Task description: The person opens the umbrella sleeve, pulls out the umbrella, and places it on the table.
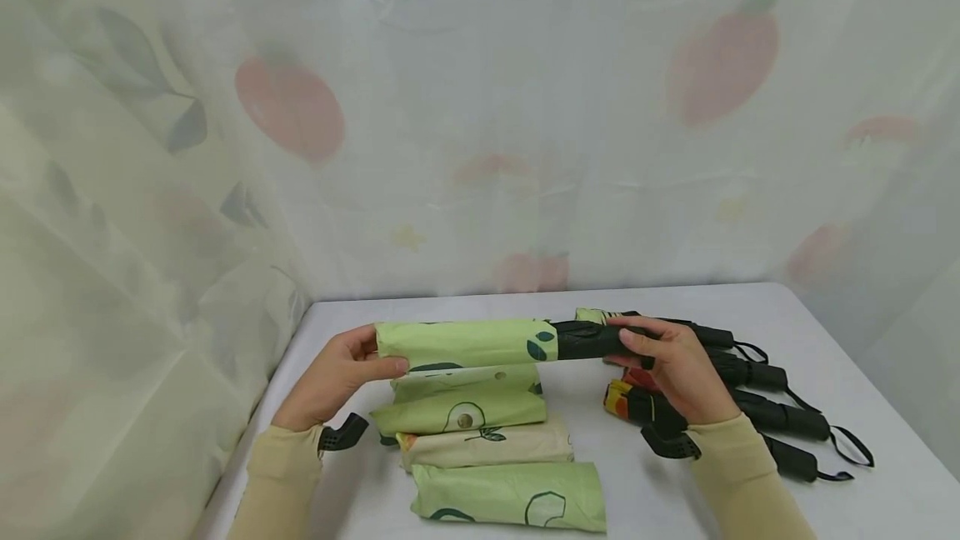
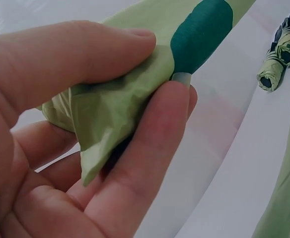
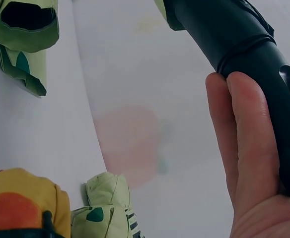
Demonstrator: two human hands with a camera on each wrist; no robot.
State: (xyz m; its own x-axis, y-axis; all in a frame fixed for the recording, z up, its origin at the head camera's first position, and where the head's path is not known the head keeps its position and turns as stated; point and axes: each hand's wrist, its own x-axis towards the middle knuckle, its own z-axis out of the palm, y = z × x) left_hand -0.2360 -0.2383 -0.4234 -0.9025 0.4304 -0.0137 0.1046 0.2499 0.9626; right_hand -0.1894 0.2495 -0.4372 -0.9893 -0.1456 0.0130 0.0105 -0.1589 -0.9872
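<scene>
Above the table, a light green sleeve (image 1: 465, 345) with an avocado print lies level around a folded umbrella, whose black handle end (image 1: 588, 342) sticks out on the right. My left hand (image 1: 337, 373) pinches the sleeve's left end between thumb and fingers; in the left wrist view the sleeve's loose corner (image 2: 93, 148) hangs inside the palm. With my right hand (image 1: 678, 365) I hold the black handle (image 3: 244, 44), fingers along its underside. The part of the umbrella inside the sleeve is hidden.
Below the held umbrella lie several flat sleeves, including a cream one (image 1: 495, 445) and a green one (image 1: 517, 496) nearest me. On the right, several folded umbrellas (image 1: 780, 415) with black handles and wrist straps lie side by side, partly behind my right hand. A printed curtain (image 1: 480, 107) hangs behind the white table (image 1: 637, 490).
</scene>
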